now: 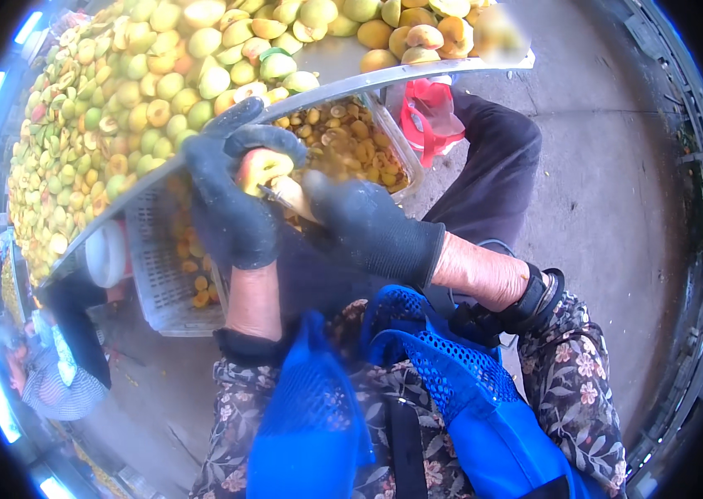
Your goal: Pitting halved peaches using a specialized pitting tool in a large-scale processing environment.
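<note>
My left hand (239, 191), in a dark glove, is closed around a yellow peach (262, 170) with a red blush and a cut side facing my right hand. My gloved right hand (364, 218) grips a short pale-handled knife (289, 198). Its dark tip touches or nearly touches the peach; the blade is mostly hidden. Both hands are just in front of the metal rim of a table (335, 88), heaped with green and yellow peaches (170, 83), many of them halved. Below the hands, a plastic crate (408, 162) holds cut yellow pieces.
A pale slotted crate (160, 274) with fruit pieces stands below my left forearm. Beside it is a white bucket (107, 254). A red bag (430, 116) lies near a dark trouser leg (493, 166). At the far left, another person in a striped top (64, 391) sits by the table.
</note>
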The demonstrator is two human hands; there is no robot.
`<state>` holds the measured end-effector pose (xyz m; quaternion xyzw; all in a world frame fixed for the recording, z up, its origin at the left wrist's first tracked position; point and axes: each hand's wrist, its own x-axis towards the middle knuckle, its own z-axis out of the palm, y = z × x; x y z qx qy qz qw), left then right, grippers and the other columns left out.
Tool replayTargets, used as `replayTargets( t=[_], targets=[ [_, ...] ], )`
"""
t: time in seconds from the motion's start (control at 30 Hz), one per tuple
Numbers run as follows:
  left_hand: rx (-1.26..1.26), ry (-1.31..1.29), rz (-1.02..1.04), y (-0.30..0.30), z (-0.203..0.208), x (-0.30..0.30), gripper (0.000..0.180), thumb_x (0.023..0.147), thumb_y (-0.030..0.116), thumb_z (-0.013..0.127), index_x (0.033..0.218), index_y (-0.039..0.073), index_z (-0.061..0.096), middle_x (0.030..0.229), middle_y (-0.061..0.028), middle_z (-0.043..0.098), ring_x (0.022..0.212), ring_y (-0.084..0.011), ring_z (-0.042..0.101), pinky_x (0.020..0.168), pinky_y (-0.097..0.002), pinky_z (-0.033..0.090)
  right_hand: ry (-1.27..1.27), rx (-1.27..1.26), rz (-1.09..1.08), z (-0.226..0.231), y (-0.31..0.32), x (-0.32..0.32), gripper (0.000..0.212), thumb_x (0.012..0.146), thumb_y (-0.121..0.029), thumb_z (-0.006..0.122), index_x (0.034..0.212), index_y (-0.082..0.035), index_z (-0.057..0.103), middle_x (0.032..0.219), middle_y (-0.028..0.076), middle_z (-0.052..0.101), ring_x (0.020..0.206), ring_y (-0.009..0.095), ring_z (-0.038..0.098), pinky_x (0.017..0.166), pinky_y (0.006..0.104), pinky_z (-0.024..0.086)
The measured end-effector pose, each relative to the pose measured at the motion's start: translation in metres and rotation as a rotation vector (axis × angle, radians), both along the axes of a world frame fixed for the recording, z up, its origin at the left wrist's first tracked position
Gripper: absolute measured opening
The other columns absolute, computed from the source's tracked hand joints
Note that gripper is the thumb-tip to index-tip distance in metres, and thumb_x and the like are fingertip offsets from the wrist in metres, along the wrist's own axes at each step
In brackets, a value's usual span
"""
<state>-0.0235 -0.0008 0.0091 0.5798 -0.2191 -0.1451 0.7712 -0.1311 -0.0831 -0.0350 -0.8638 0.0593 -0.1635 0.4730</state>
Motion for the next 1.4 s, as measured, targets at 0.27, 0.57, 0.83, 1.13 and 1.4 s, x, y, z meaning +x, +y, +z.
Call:
replayTargets(
  t=[0.27,0.57,0.83,1.13,1.4],
  targets=[
    [0.350,-0.262,-0.098,-0.006,0.012,0.020,0.019,0.096,0.010,0.044,0.095,-0.002,0.059,0.082,-0.0096,0.068,0.073,-0.0158,0.064,0.069,-0.0272,0.052,-0.070,0.042,0.010,-0.005,-0.010,0.016,0.026,0.081,-0.015,0.064,0.099,-0.001,0.051,0.070,0.022,0.060,0.069,0.043,0.061,0.061,0.0504,0.048],
    [0.242,-0.441,0.077,-0.005,-0.055,0.045,0.032,0.093,0.018,0.052,0.116,-0.002,0.044,0.105,-0.0118,0.063,0.085,-0.0180,0.063,0.073,-0.0275,0.052,-0.195,-0.129,0.019,-0.016,-0.012,0.025,0.028,0.079,-0.018,0.065,0.097,-0.001,0.050,0.066,0.018,0.061,0.061,0.037,0.062,0.054,0.0488,0.046],
    [-0.204,0.425,-0.003,-0.001,-0.061,0.039,0.038,0.100,0.033,0.043,0.112,-0.001,0.054,0.090,-0.0080,0.057,0.081,-0.0207,0.057,0.068,-0.0325,0.052,-0.084,-0.261,-0.092,-0.024,-0.012,0.033,0.029,0.077,-0.016,0.064,0.101,-0.005,0.053,0.058,0.015,0.059,0.053,0.037,0.060,0.049,0.0485,0.045],
    [-0.565,0.899,-0.309,0.005,-0.123,0.079,0.052,0.096,0.053,0.040,0.099,0.006,0.063,0.070,-0.0036,0.061,0.060,-0.0215,0.056,0.054,-0.0331,0.047,0.283,0.433,0.469,-0.037,-0.033,0.046,0.036,0.083,-0.018,0.065,0.115,-0.002,0.059,0.078,0.007,0.064,0.063,0.013,0.058,0.055,0.0323,0.047],
    [0.323,-0.008,0.198,0.025,-0.132,0.082,0.047,0.091,0.047,0.047,0.100,0.004,0.062,0.081,-0.0080,0.065,0.071,-0.0242,0.062,0.064,-0.0360,0.054,0.414,-0.656,0.015,-0.169,-0.135,0.021,0.041,0.085,-0.031,0.070,0.116,-0.006,0.061,0.070,-0.002,0.058,0.053,0.005,0.053,0.044,0.0210,0.042]
  ],
)
